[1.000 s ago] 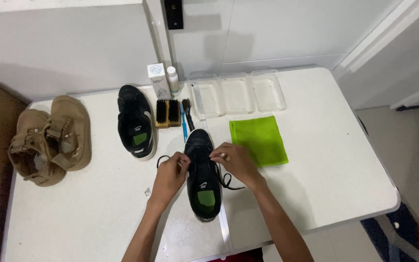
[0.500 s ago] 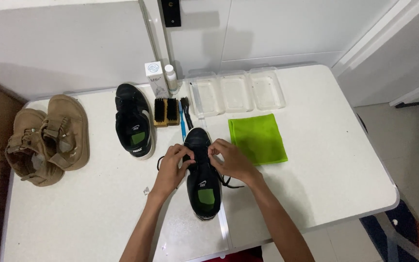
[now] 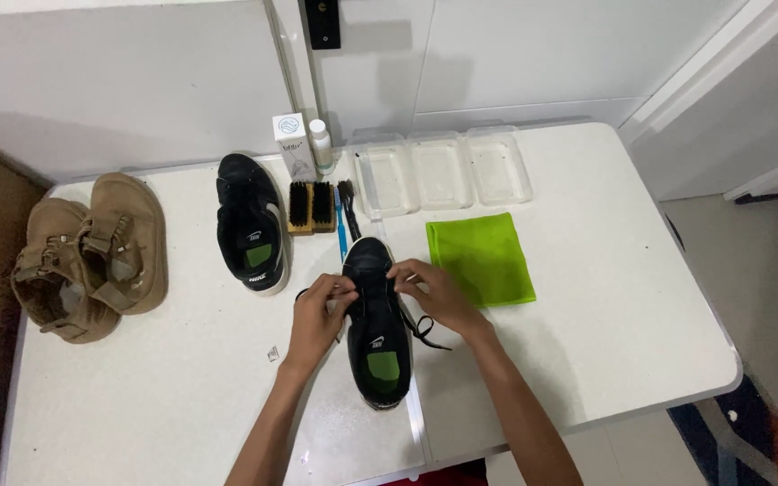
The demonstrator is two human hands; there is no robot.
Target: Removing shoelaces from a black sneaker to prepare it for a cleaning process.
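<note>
At the centre of the frame a black low-top sneaker with a green insole (image 3: 376,337) lies on the white tabletop (image 3: 605,297), toe pointing to the upper edge. The left hand (image 3: 317,315) sits at its left side, fingers pinched together on the black shoelace (image 3: 423,329), as far as I can make out. The right hand (image 3: 436,292) grips the lace from the right, fingers closed near the tongue; a loose end trails right of the shoe. Just right lies a folded bright green cloth (image 3: 482,257). Upper centre holds the matching black sneaker (image 3: 250,225), a wooden-backed brush (image 3: 311,206) and three clear plastic trays (image 3: 443,171). A pair of tan strapped boots (image 3: 92,256) rests far left
</note>
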